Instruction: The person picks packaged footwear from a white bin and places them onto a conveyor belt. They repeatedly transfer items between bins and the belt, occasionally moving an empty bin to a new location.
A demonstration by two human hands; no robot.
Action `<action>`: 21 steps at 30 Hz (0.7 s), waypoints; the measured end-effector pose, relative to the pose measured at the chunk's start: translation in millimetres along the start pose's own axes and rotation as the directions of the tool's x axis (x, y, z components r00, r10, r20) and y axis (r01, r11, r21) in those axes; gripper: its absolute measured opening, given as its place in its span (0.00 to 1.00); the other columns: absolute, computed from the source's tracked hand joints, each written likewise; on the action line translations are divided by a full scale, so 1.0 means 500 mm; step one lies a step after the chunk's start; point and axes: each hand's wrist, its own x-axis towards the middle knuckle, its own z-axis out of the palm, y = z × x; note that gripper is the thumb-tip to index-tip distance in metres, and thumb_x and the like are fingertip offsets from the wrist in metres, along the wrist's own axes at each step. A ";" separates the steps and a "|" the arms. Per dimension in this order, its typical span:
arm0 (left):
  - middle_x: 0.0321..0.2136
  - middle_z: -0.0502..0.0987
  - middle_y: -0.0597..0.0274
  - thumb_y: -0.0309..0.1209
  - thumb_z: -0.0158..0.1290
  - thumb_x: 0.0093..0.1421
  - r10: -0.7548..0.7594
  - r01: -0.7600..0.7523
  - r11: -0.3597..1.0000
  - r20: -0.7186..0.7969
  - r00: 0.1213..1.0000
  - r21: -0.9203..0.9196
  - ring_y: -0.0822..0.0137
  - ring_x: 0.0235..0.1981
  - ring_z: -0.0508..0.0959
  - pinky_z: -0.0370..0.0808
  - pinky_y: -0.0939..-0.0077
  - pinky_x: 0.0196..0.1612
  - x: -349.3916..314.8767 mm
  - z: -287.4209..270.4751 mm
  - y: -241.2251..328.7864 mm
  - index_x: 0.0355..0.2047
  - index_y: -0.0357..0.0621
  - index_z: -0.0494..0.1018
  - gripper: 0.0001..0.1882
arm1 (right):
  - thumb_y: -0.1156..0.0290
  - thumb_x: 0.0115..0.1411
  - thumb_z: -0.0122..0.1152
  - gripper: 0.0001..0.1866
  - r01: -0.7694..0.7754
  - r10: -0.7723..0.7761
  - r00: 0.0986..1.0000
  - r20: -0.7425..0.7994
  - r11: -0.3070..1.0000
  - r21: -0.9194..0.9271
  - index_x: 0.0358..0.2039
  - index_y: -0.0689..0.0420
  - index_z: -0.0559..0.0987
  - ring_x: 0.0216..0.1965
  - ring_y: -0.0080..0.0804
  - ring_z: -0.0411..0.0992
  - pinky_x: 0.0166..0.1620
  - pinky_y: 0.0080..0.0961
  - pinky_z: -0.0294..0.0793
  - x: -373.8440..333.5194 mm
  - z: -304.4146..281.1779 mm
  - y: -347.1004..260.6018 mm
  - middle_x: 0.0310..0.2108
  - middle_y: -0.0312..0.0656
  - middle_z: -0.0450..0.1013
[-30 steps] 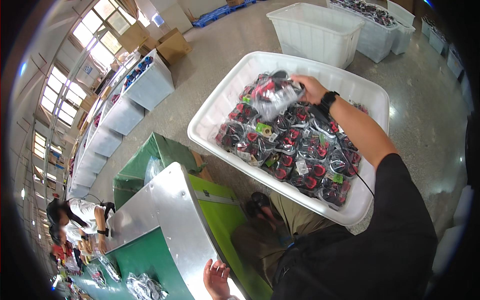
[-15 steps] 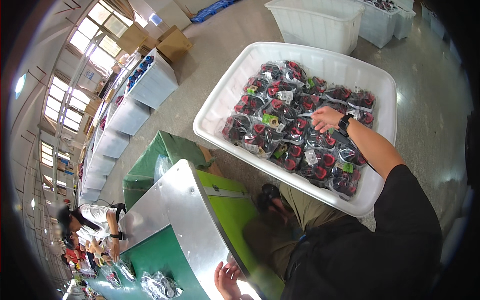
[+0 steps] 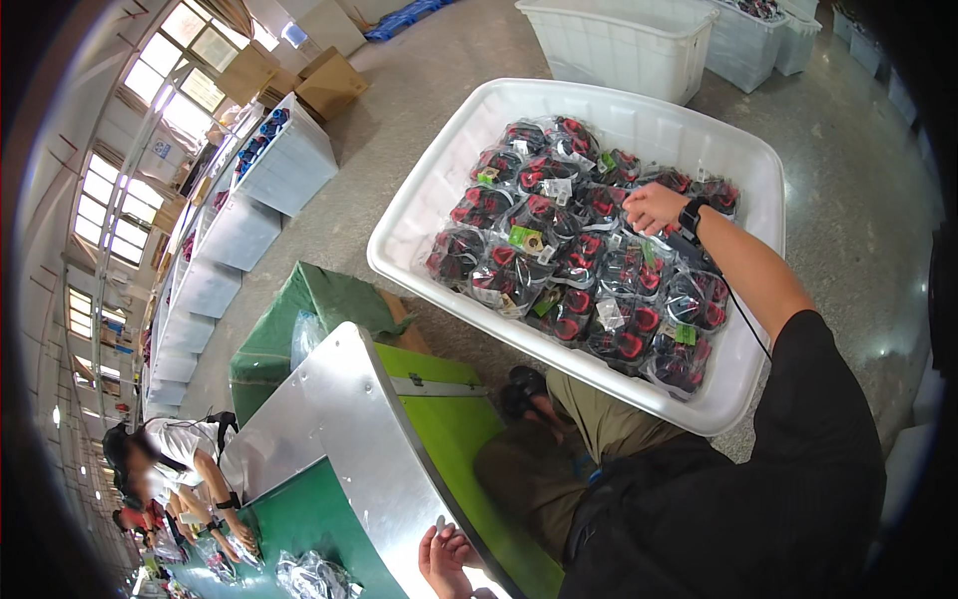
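- A person seen from above reaches the right hand (image 3: 654, 208) into a large white plastic tub (image 3: 439, 170) on a speckled concrete floor (image 3: 419, 90).
- The tub is filled with clear bagged packs of black and red parts (image 3: 559, 270), piled in one heap across the middle of its bottom.
- The right hand, with a black watch (image 3: 691, 217) at the wrist, rests on top of the packs near the tub's far right side; its fingers are curled down onto a bag, but whether they grip it cannot be told.
- The left hand (image 3: 449, 559) sits at the lower edge of the view, fingers loosely bent against the edge of a silver metal panel (image 3: 339, 429), holding nothing.
- The panel borders a green work surface (image 3: 299, 519).
- More white tubs (image 3: 629, 40) stand beyond, well apart.
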 end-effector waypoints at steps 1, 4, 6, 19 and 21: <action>0.45 0.78 0.47 0.30 0.51 0.72 -0.017 0.019 0.998 0.037 0.999 -0.053 0.62 0.40 0.81 0.79 0.74 0.39 0.003 0.001 0.015 0.62 0.30 0.65 0.22 | 0.56 0.66 0.60 0.19 -0.010 0.009 1.000 -0.029 0.999 -0.031 0.48 0.59 0.78 0.36 0.35 0.79 0.34 0.33 0.84 0.018 -0.021 -0.012 0.37 0.42 0.78; 0.41 0.79 0.52 0.31 0.51 0.72 -0.011 0.048 0.992 -0.307 0.952 0.113 0.69 0.33 0.78 0.74 0.82 0.31 -0.003 0.036 0.005 0.62 0.32 0.66 0.23 | 0.58 0.65 0.60 0.18 0.043 -0.052 0.994 -0.095 0.995 -0.090 0.46 0.59 0.79 0.33 0.32 0.79 0.30 0.32 0.83 0.081 -0.092 -0.060 0.35 0.41 0.78; 0.40 0.79 0.55 0.32 0.51 0.72 -0.067 0.121 0.983 -0.343 0.937 0.137 0.70 0.31 0.78 0.73 0.84 0.29 -0.002 0.045 0.021 0.63 0.34 0.66 0.23 | 0.59 0.64 0.59 0.17 0.047 -0.072 0.985 -0.159 0.987 -0.156 0.45 0.60 0.79 0.30 0.29 0.78 0.27 0.30 0.81 0.128 -0.136 -0.096 0.33 0.39 0.77; 0.28 0.80 0.60 0.34 0.49 0.72 -0.102 0.228 0.957 -0.523 0.846 0.181 0.74 0.20 0.74 0.67 0.84 0.21 0.066 0.060 0.056 0.41 0.39 0.76 0.11 | 0.62 0.57 0.65 0.24 -0.108 -0.185 0.948 -0.259 0.578 -0.809 0.54 0.58 0.79 0.51 0.48 0.78 0.55 0.39 0.74 0.505 -0.089 -0.034 0.47 0.54 0.80; 0.27 0.79 0.61 0.34 0.48 0.73 -0.133 0.273 0.939 -0.508 0.851 0.210 0.74 0.20 0.74 0.67 0.84 0.21 0.080 0.074 0.071 0.40 0.38 0.75 0.12 | 0.65 0.57 0.62 0.30 -0.119 -0.182 0.939 -0.291 0.623 -0.773 0.61 0.58 0.73 0.57 0.51 0.73 0.59 0.41 0.72 0.559 -0.073 -0.019 0.55 0.57 0.75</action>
